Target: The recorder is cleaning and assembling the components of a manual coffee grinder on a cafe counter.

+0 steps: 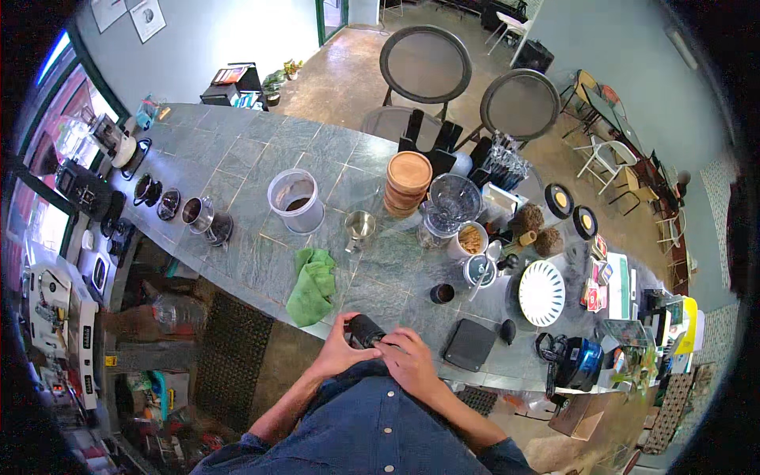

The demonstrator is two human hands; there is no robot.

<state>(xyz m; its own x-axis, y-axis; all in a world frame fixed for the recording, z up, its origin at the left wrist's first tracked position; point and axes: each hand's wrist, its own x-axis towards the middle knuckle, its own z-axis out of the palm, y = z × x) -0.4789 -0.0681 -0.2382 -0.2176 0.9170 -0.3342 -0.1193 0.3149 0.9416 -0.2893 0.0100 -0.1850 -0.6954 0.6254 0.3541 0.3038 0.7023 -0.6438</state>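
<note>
- Nearest, at your shirt (380, 419), your left hand (340, 354) curls around a black cylinder (365, 330); your right hand (407, 360) pinches its lower-right end.
- The cylinder is just over the bench (380, 286) edge; its long axis slants, far end pointing up-left.
- Handling seems under way: the cylinder is gripped, not yet set down. Whether it is filled, you cannot tell.
- Beyond, a small black cup (442, 294) stands apart.
</note>
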